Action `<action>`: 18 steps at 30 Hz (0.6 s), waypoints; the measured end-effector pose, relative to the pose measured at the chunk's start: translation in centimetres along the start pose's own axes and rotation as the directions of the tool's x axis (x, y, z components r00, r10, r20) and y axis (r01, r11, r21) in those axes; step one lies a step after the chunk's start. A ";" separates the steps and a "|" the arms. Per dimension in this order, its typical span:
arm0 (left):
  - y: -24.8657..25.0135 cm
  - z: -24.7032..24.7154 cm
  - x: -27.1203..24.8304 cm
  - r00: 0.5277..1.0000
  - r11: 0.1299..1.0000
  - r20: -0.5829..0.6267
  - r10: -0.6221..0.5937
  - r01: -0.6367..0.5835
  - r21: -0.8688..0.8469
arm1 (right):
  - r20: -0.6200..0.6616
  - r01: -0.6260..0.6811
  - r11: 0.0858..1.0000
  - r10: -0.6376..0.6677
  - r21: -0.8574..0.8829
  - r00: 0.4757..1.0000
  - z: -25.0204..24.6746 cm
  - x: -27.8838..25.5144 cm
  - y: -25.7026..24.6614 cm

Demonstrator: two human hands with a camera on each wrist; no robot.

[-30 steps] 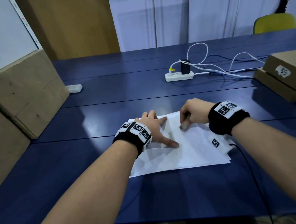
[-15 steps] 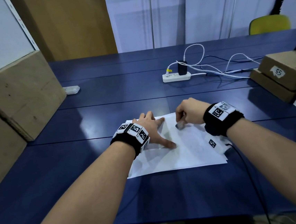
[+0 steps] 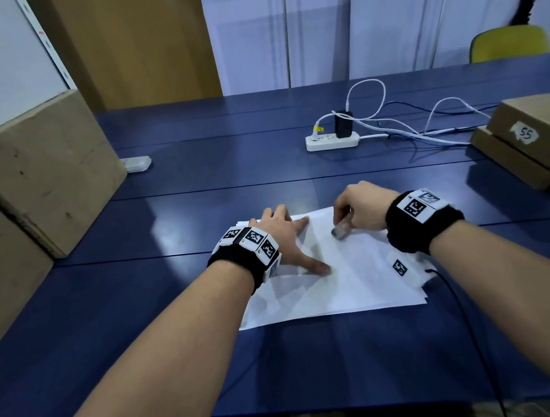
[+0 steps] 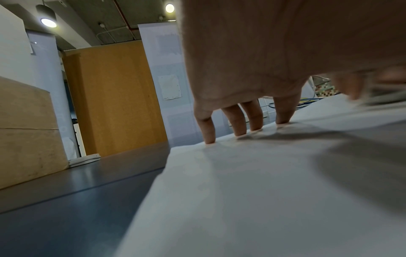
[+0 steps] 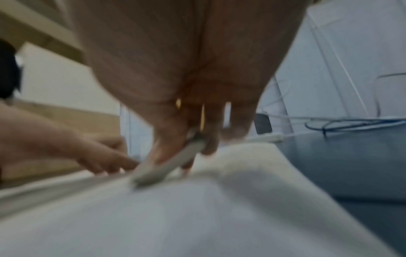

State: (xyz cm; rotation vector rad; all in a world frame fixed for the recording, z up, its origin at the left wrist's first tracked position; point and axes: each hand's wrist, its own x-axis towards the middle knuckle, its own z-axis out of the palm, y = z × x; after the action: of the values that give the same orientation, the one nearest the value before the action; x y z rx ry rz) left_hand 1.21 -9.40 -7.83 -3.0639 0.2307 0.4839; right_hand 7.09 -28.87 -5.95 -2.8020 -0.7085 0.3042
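Observation:
A stack of white paper sheets [image 3: 342, 289] lies on the blue table [image 3: 200, 215] in front of me. My left hand [image 3: 286, 237] lies flat on the stack's left part, fingers spread, fingertips [image 4: 208, 137] pressing the paper [image 4: 252, 191]. My right hand [image 3: 358, 210] pinches a small grey-white eraser-like block [image 3: 339, 230] and holds its end against the top sheet. In the blurred right wrist view the block [image 5: 173, 165] sits between thumb and fingers [image 5: 211, 139], touching the paper [image 5: 197, 217].
Cardboard boxes [image 3: 41, 170] stand along the left edge, and two smaller boxes [image 3: 528, 136] at the right. A white power strip [image 3: 332, 141] with a black charger and cables lies far behind the paper. A small white device [image 3: 136, 163] lies far left. A black cable [image 3: 462, 318] runs by my right forearm.
My right hand with the block has shifted slightly back and forth on the sheet. My left hand stays pressed on the paper.

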 end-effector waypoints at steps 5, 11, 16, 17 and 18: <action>-0.1 0.1 0.0 1.000 1.000 -0.006 -0.004 0.004 -0.004 | -0.024 -0.011 0.999 0.012 0.039 1.000 -0.2 0.3 0.2; 0.0 0.2 0.1 1.000 1.000 -0.006 -0.002 0.001 -0.008 | -0.017 -0.003 1.000 0.004 0.027 1.000 0.0 0.1 -0.1; -0.1 0.3 0.4 1.000 1.000 -0.013 -0.001 0.001 -0.004 | -0.012 0.015 1.000 -0.014 0.015 1.000 0.0 0.1 -0.2; -0.1 0.3 0.4 1.000 1.000 -0.015 -0.002 0.002 -0.003 | 0.037 0.035 0.999 -0.035 0.023 0.999 0.1 -0.2 -0.2; -0.1 0.4 0.4 1.000 1.000 -0.016 -0.003 0.003 -0.004 | 0.080 0.050 0.998 -0.052 0.024 0.995 0.1 -0.6 -0.2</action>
State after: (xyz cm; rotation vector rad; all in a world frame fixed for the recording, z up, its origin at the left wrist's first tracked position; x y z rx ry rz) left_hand 1.49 -9.34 -8.29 -3.0723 0.2259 0.4603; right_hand 6.47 -28.94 -5.92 -2.7590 -0.7881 0.4154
